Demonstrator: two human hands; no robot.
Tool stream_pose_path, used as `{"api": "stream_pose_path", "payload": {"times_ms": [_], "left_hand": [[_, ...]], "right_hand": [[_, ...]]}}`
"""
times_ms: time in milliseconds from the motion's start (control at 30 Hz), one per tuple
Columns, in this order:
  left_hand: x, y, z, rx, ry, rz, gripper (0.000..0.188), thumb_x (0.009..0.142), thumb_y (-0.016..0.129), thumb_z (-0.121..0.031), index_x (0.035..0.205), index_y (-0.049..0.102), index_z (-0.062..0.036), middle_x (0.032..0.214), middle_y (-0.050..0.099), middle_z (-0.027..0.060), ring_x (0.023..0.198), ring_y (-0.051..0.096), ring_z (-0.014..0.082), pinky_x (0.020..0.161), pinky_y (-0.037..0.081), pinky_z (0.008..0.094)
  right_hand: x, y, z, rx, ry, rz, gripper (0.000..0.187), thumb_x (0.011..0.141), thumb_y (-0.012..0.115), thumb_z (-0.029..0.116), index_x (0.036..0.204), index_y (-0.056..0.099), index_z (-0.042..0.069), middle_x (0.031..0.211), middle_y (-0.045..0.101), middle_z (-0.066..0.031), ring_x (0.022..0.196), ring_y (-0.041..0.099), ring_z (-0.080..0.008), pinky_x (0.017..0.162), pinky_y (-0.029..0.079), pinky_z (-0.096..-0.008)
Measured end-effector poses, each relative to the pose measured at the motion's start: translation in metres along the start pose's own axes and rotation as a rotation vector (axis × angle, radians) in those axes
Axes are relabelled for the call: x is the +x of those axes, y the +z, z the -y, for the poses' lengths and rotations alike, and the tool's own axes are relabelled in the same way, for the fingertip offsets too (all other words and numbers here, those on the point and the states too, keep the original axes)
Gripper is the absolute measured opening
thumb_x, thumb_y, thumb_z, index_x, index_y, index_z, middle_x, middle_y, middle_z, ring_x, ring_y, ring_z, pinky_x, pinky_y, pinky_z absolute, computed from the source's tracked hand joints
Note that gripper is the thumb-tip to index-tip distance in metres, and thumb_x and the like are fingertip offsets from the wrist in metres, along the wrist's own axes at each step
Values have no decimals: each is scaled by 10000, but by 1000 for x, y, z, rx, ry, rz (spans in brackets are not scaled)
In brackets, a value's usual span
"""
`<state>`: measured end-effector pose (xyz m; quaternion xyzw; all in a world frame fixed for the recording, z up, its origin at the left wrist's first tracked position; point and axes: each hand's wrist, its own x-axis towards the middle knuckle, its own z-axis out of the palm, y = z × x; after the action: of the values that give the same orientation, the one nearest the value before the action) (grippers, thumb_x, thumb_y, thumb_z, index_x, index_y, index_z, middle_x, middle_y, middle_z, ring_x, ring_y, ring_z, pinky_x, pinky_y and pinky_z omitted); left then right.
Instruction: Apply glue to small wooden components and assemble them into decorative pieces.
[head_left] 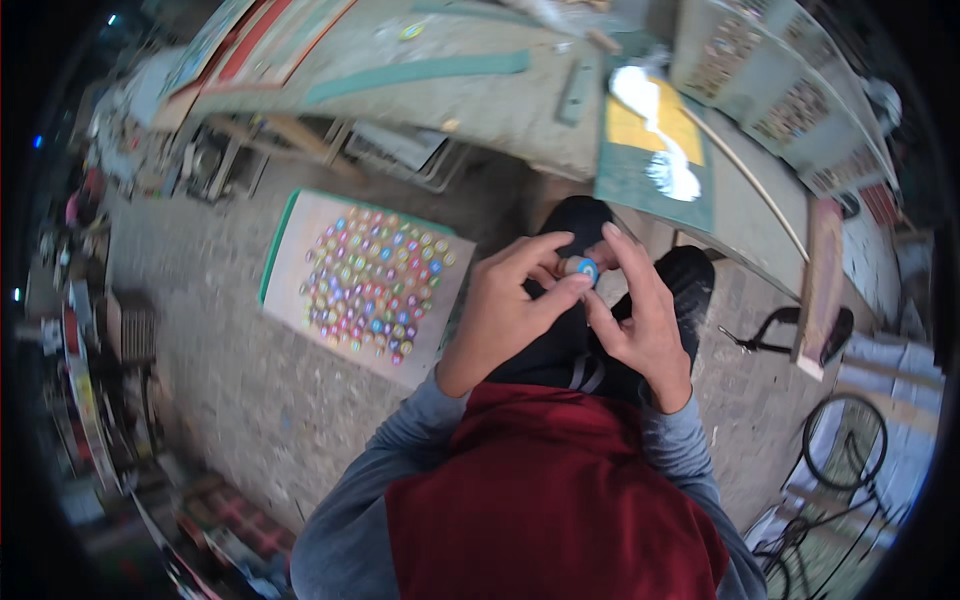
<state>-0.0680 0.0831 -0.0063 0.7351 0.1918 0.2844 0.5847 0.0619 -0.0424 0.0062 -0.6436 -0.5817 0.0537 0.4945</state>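
Just right of the frame's centre, a small round blue-and-white piece [587, 269] sits pinched between both hands: the left hand [510, 315] closes thumb and forefinger on it, the right hand [640, 320] nips its far edge. It looks light, stiff and easily dropped, best held by the rim. Left of centre, a board [290, 250] on the ground carries many similar coloured pieces [375, 285].

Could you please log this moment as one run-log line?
left hand: pinching small blue round piece | right hand: pinching same piece | board of colourful pieces: on floor, left
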Motion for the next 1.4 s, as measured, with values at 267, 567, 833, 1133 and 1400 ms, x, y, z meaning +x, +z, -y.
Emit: {"api": "stream_pose_path", "payload": {"times_ms": [267,567,833,1133,1400], "left_hand": [[-36,-27,43,-28,-287,61,374,839,684,-32,1208,636,10,896,700,50,778,640,73,721,528,248],[-69,-67,145,-334,-498,-261,322,900,660,-40,1219,647,2,989,677,18,913,616,75,820,491,234],[-100,-193,234,-382,-481,-778,111,876,633,-81,965,690,-48,837,653,5,734,588,79,667,464,212],[-138,-416,401,-95,-525,-1228,134,824,642,-70,879,691,41,745,650,51,610,568,113,545,439,259],[-125,-491,471,433,-943,-1001,226,788,671,-252,693,736,-57,639,679,105,575,644,193,595,501,341]], "right_hand": [[-21,53,-13,-79,-53,197,706,753,716,-36,1405,448,10,1076,612,-199,931,601,-362,814,490,-418],[-40,41,-40,-155,270,139,693,801,701,44,1436,427,8,1198,612,-202,1098,594,-345,962,462,-405],[-90,-6,-91,-345,598,0,495,920,616,108,1400,504,54,1186,633,-182,1090,606,-306,977,450,-392],[-152,-57,-133,-569,656,-32,431,953,549,46,1382,521,29,1297,592,-174,1138,622,-280,941,493,-360],[-183,-70,-119,-617,701,-53,394,938,555,20,1332,565,19,1224,606,-143,984,627,-216,801,513,-310]]}}
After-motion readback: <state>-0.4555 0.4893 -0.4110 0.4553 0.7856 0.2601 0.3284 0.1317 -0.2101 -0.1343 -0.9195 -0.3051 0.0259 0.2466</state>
